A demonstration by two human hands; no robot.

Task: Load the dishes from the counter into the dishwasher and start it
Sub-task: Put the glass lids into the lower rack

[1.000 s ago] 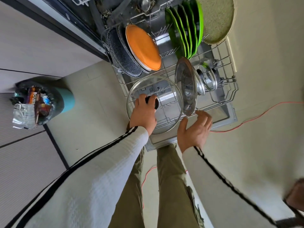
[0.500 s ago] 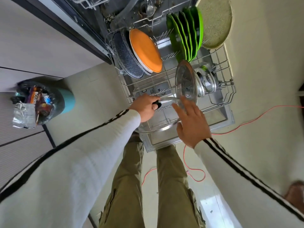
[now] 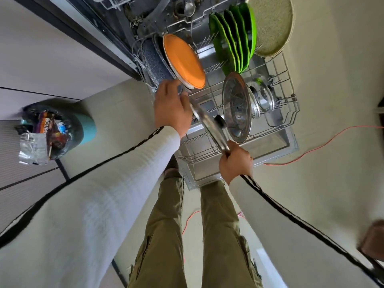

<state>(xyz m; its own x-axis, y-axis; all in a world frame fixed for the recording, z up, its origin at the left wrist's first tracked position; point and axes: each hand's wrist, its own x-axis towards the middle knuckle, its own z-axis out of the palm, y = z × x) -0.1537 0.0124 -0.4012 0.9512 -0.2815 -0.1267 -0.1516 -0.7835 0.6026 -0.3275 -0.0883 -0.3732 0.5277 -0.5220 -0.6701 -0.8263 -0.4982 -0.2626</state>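
Observation:
The lower dishwasher rack (image 3: 289, 96) is pulled out below me. A large glass lid (image 3: 209, 126) with a black knob stands on edge over the rack's front. My left hand (image 3: 171, 107) grips its far rim beside the orange plate (image 3: 184, 61). My right hand (image 3: 235, 163) grips its near rim. Another glass lid (image 3: 236, 107) stands upright just right of it, with a smaller lid (image 3: 262, 99) behind that. Several green plates (image 3: 234, 36), a beige plate (image 3: 272, 23) and a dark speckled pan (image 3: 154, 61) fill the back of the rack.
The open dishwasher door (image 3: 270, 150) lies under the rack in front of my legs. A teal bin (image 3: 54, 132) full of wrappers stands on the floor at left. An orange cable (image 3: 324, 145) runs over the floor at right. Cabinet fronts (image 3: 52, 65) line the left side.
The large glass lid went from lying flat to standing on edge. My left hand moved from the knob to the far rim. My right hand closed on the near rim.

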